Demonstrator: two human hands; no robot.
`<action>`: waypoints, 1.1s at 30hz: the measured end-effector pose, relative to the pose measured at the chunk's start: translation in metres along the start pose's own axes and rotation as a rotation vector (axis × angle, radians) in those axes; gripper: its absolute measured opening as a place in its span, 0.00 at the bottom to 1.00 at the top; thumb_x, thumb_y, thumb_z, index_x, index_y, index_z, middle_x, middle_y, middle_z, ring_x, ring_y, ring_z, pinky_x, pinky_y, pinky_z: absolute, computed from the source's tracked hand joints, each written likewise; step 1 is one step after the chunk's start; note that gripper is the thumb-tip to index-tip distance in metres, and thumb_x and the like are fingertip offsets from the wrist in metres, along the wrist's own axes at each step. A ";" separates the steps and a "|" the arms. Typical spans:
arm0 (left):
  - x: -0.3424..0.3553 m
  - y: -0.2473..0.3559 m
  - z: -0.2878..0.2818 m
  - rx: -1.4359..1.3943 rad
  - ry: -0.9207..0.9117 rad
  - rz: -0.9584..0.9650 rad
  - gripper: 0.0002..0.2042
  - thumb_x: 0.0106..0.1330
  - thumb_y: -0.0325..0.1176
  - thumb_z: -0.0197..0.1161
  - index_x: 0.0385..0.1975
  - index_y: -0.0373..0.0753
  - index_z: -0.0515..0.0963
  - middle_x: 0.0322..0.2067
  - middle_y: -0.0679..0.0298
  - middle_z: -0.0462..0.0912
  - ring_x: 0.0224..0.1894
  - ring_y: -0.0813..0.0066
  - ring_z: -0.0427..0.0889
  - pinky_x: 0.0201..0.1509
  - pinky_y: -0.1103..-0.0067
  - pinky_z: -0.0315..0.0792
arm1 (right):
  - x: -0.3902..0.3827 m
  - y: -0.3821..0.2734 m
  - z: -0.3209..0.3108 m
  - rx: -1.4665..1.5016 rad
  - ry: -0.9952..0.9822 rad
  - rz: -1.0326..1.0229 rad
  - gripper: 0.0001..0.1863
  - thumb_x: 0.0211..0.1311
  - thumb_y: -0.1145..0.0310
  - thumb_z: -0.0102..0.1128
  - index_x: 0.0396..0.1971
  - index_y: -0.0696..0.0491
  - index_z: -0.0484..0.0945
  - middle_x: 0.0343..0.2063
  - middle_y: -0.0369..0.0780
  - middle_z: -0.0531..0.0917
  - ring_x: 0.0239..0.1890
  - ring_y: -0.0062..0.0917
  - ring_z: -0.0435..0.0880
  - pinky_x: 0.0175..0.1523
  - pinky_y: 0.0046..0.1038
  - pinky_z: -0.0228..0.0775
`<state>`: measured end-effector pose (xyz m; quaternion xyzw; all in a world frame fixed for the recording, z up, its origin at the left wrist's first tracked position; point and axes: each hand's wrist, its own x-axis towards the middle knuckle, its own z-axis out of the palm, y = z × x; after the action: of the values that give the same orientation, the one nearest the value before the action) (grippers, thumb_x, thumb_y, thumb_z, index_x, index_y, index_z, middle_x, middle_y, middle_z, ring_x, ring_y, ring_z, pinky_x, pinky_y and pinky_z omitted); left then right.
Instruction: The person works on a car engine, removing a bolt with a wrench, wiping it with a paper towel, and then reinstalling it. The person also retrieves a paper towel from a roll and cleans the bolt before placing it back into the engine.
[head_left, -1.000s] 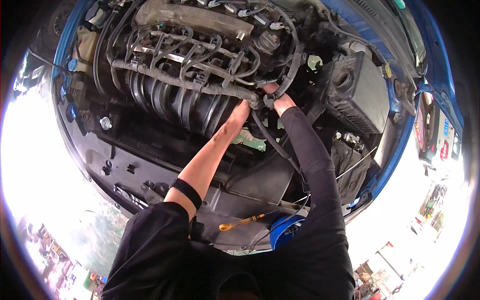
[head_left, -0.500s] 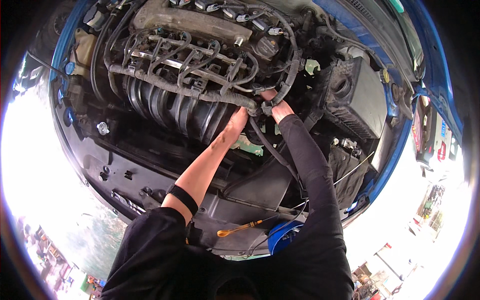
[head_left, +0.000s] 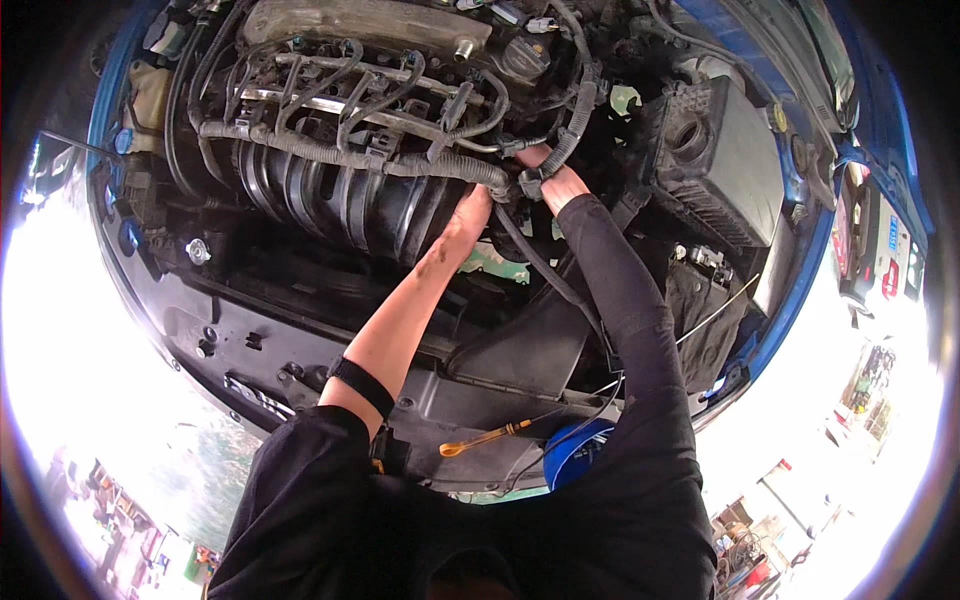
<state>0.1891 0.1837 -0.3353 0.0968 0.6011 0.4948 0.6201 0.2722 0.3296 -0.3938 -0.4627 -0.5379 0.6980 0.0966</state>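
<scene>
Both my hands reach into the engine bay beside the right end of the ribbed black intake manifold (head_left: 335, 200). My left hand (head_left: 470, 210) goes under a thick corrugated wiring loom (head_left: 425, 166), its fingers hidden beneath it. My right hand (head_left: 563, 185), below a black-sleeved forearm, passes beneath a loom junction with a connector (head_left: 532, 182); part of it shows pink beyond that junction, but I cannot make out its fingers or anything they hold. A black hose (head_left: 545, 265) runs downward between my forearms. Fuel rail pipes (head_left: 340, 105) lie above the manifold.
A black airbox (head_left: 730, 180) and a dark battery area (head_left: 705, 300) are at the right. A cream reservoir (head_left: 148, 100) sits at the left. The front panel (head_left: 230, 330) crosses below, with a yellow-handled dipstick (head_left: 465, 445) and a blue object (head_left: 570, 455) near my body.
The engine bay sits slightly higher in the view than before. Both my hands stay in the same place among the looms, with little visible movement.
</scene>
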 end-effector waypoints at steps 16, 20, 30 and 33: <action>-0.015 0.016 0.008 -0.107 0.017 -0.041 0.30 0.71 0.55 0.44 0.64 0.37 0.65 0.60 0.65 0.70 0.60 0.74 0.66 0.63 0.79 0.58 | -0.004 0.003 0.000 0.042 0.015 0.032 0.12 0.60 0.65 0.60 0.38 0.56 0.83 0.33 0.33 0.82 0.33 0.18 0.77 0.37 0.24 0.69; -0.019 0.018 0.009 -0.102 0.043 -0.052 0.31 0.71 0.55 0.45 0.63 0.37 0.65 0.59 0.65 0.70 0.60 0.73 0.66 0.63 0.78 0.58 | -0.003 0.000 0.004 0.051 0.006 0.031 0.12 0.60 0.64 0.60 0.38 0.55 0.83 0.33 0.32 0.82 0.33 0.18 0.77 0.37 0.24 0.69; 0.000 -0.001 0.002 -0.230 -0.095 -0.026 0.30 0.72 0.54 0.44 0.63 0.36 0.65 0.60 0.65 0.69 0.60 0.73 0.66 0.63 0.78 0.58 | -0.010 -0.009 0.008 0.007 0.027 0.118 0.19 0.64 0.67 0.54 0.53 0.57 0.75 0.51 0.39 0.79 0.49 0.23 0.76 0.51 0.30 0.70; 0.003 -0.006 0.002 -0.075 -0.050 0.022 0.29 0.72 0.53 0.42 0.63 0.36 0.65 0.59 0.64 0.70 0.58 0.74 0.66 0.63 0.78 0.57 | -0.010 -0.008 0.007 -0.015 0.018 0.094 0.19 0.64 0.67 0.53 0.53 0.57 0.75 0.51 0.39 0.79 0.49 0.24 0.76 0.51 0.30 0.70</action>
<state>0.1928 0.1840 -0.3416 0.0925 0.5653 0.5212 0.6326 0.2700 0.3219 -0.3815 -0.4945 -0.5199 0.6935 0.0652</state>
